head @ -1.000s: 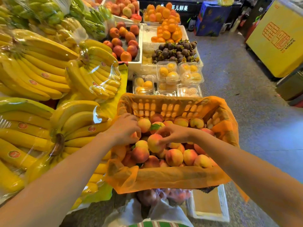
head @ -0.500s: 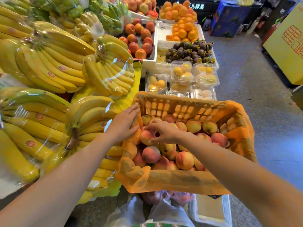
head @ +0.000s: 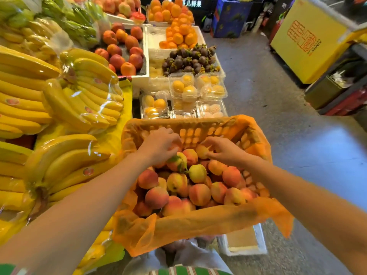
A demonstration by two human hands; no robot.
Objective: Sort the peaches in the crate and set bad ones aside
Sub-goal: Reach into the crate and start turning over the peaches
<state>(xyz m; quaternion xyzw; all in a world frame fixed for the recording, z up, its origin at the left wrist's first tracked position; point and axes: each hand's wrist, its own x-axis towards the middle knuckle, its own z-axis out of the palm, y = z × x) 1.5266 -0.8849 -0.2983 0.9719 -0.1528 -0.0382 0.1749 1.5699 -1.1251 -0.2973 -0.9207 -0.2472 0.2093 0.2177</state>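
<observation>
I have the orange crate (head: pixel 198 132) in the lower middle of the frame. It is lined with a thin orange bag (head: pixel 178 223) and heaped with peaches (head: pixel 199 194). Both hands are at its far end, close to the back wall. The left hand (head: pixel 158 145) lies palm down with its fingers curled over the fruit there, and I cannot tell whether it actually grips one. The right hand (head: pixel 224 151) pinches a pale orange peach (head: pixel 201 151) between thumb and fingertips at the top of the pile. A yellow-green peach (head: pixel 196 172) sits mid-heap, just below the hands. Wrapped bananas (head: pixel 69 108) fill the left of the frame. Above the crate are clear boxes (head: pixel 182 86) of yellow fruit, then mangosteens (head: pixel 190 60). A yellow carton (head: pixel 305 40) stands at the upper right.
</observation>
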